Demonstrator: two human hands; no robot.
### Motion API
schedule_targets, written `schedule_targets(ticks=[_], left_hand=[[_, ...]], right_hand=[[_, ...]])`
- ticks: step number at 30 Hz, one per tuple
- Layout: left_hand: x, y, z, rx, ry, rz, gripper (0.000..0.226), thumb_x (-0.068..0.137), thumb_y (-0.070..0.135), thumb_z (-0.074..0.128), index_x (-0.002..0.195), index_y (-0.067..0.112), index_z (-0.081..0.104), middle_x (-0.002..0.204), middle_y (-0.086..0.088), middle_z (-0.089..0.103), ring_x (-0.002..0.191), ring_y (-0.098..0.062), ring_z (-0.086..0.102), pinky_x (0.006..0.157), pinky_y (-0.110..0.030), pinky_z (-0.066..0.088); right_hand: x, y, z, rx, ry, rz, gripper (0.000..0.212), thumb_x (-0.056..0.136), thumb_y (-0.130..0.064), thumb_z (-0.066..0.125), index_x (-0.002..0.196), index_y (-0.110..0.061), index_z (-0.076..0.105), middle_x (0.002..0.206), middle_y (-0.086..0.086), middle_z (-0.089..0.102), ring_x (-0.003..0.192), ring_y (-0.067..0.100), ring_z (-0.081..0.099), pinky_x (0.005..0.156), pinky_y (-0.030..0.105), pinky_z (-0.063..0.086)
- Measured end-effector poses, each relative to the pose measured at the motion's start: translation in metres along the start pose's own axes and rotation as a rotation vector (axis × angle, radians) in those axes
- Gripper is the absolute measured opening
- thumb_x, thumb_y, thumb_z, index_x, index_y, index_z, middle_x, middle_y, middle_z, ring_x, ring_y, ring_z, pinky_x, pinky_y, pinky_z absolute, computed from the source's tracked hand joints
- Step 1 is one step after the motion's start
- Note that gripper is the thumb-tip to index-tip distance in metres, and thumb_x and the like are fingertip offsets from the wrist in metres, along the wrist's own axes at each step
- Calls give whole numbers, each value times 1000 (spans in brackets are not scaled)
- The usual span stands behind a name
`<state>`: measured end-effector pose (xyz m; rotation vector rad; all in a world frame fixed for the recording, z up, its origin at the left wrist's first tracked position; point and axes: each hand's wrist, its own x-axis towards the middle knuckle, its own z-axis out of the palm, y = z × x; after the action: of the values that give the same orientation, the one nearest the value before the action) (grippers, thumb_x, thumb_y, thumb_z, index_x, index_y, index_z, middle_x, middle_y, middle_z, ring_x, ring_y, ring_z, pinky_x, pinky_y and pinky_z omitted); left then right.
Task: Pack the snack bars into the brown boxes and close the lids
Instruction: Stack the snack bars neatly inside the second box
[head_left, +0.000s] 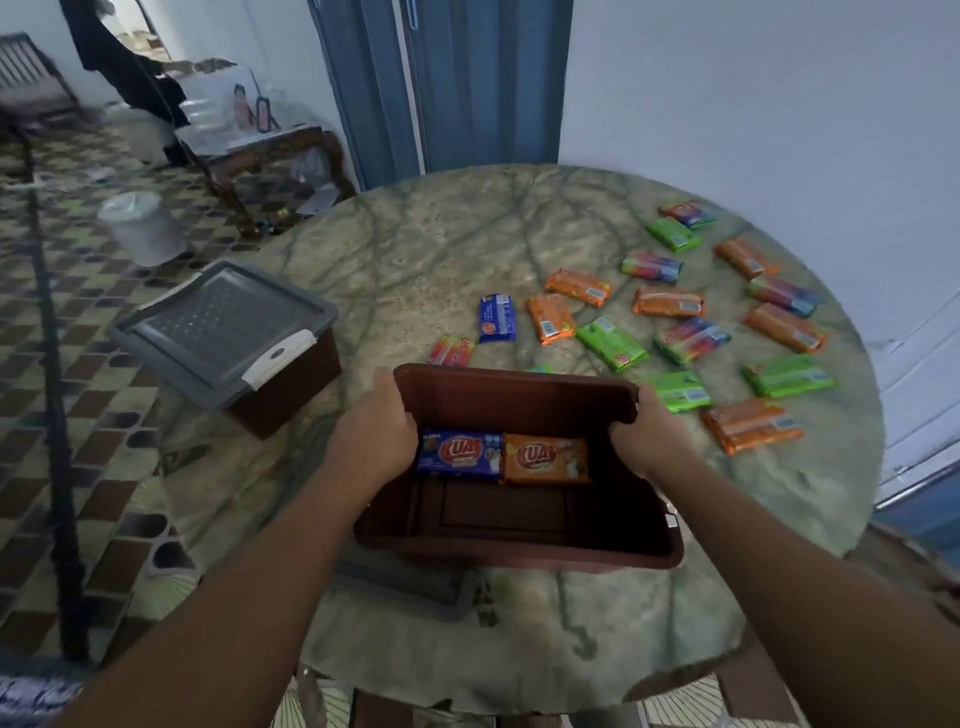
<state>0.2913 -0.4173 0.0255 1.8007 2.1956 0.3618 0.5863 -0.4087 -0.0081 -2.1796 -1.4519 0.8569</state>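
I found the open brown box (519, 540) at the near centre of the round marble table (415, 249), tilted with its far rim raised. The left hand (376, 434) gripped the box's left rim, fingers curled over the edge; the right hand (647, 434) gripped the right rim likewise. Inside, against the far wall, lay a blue snack bar (460, 454) and an orange snack bar (546, 460), side by side and touching. Loose snack bars (670, 304) in orange, green, blue and multicolour wrappers were scattered across the far right of the table. A second brown box (291, 384) stood at the left edge, its grey lid (223, 325) on.
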Motion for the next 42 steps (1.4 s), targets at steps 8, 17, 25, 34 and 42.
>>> schedule_targets(ticks=[8, 17, 25, 34, 42], left_hand=[[-15, 59, 38, 33, -40, 52, 55, 101, 20, 52, 146, 2, 28, 111, -21, 65, 104, -41, 64, 80, -44, 47], [-39, 110, 87, -11, -69, 19, 60, 101, 20, 52, 148, 4, 19, 103, -15, 66, 96, -37, 67, 72, -40, 46], [-48, 119, 87, 5, 37, -17, 42, 98, 23, 56, 132, 10, 34, 98, -12, 62, 97, -39, 66, 69, -40, 41], [-51, 113, 94, 273, 257, 200, 75, 77, 29, 76, 139, 2, 42, 126, -22, 48, 110, -40, 47, 92, -47, 42], [-11, 171, 69, 17, 478, 653, 27, 89, 31, 57, 110, 15, 64, 107, -7, 57, 102, -29, 50, 91, -39, 38]], right_hand=[[0, 61, -51, -36, 44, -10, 30, 93, -21, 58, 120, -14, 48, 110, 20, 64, 107, 42, 61, 79, 41, 46], [12, 103, -99, -90, 59, 4, 32, 94, -18, 58, 124, -14, 47, 114, 17, 64, 106, 40, 61, 77, 39, 47], [12, 102, -99, -166, 74, 18, 33, 94, -18, 57, 125, -15, 43, 104, 12, 59, 104, 39, 61, 72, 39, 47], [11, 99, -97, -177, 76, 32, 36, 99, -18, 57, 131, -13, 42, 108, 11, 60, 92, 31, 55, 63, 34, 41], [17, 87, -109, -189, 127, 38, 53, 99, -48, 38, 137, -13, 48, 136, 24, 51, 127, 44, 49, 102, 49, 42]])
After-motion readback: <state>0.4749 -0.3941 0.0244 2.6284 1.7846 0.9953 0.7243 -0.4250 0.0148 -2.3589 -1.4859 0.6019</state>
